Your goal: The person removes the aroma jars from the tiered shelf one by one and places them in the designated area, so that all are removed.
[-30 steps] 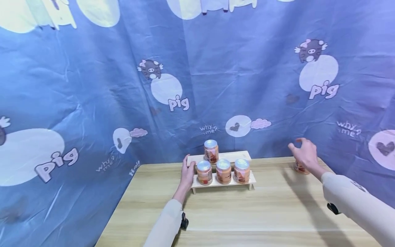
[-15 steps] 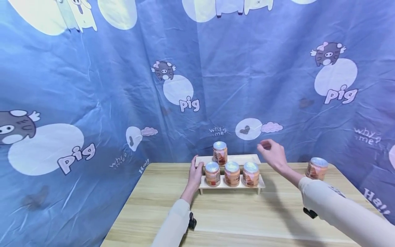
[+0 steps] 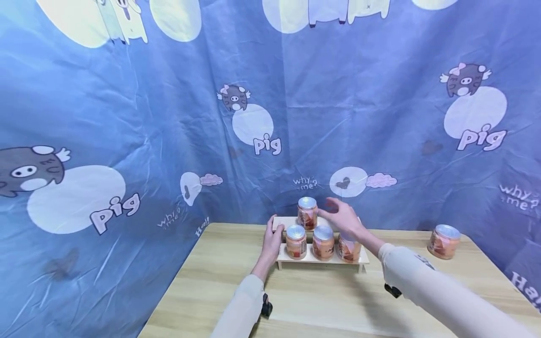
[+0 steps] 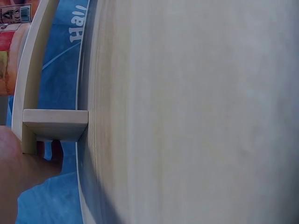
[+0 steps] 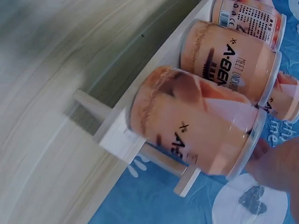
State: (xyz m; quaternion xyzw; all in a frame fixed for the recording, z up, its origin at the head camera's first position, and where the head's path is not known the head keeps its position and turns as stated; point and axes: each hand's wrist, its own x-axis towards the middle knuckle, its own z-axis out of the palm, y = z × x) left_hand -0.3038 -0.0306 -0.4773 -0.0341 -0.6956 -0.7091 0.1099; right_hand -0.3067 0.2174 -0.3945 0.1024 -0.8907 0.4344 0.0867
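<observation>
A small two-tier wooden rack stands towards the back of the table. On its upper tier sits one orange can with a silver lid; three similar cans, among them the middle can, line the lower tier. My left hand grips the rack's left end, thumb in front and fingers behind, as the left wrist view also shows. My right hand reaches over the right-hand lower can, its bent fingers just right of the upper can. Whether they touch it I cannot tell.
Another can stands alone at the right back of the wooden table. Close behind the rack hangs a blue curtain printed with pigs, and it also runs along both sides.
My right hand has moved left from beside the lone can at the right to the upper can on the rack. The left hand stays on the rack; the head view has shifted slightly.
</observation>
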